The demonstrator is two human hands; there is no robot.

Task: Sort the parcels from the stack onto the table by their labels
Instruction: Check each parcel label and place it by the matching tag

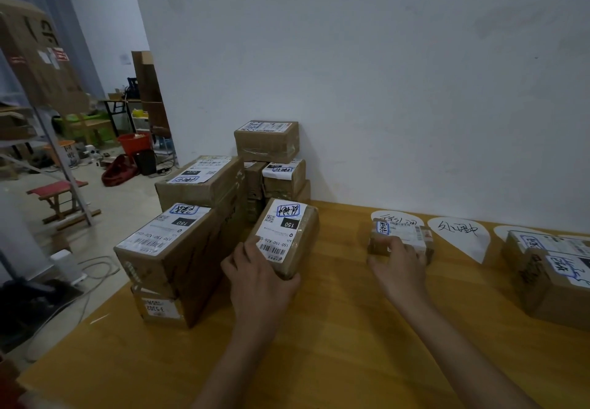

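Two grips are engaged, one on each of two parcels. Nearest, the left grip is closed round the near end of a tilted parcel, with the fingers curled over the near-left corner onto the label face. The parcel extends directly beyond this grip. Its long axis runs away from the grip and slightly to the right, and its label face is tipped toward the camera. Whether its far end rests on the worktop cannot be told.

To the right of the left grip, at about the same depth, the right grip is closed over the near face of a small parcel. Immediately beyond that parcel, and partly covered by it, a handwritten paper marker is seen. The small parcel is judged to be at its place or nearly so.

Further right of the right grip, a second marker lies bare. A third marker is partly hidden by the sorted parcels. Left of the left grip and beyond it stands the stack, just beside the tilted parcel.

One relation is judged decisive. All markers lie to the right of the left grip, past the right grip, so the tilted parcel must be carried rightward. The right grip is nearer the markers but is occupied. A match between label and marker handwriting cannot be confirmed.
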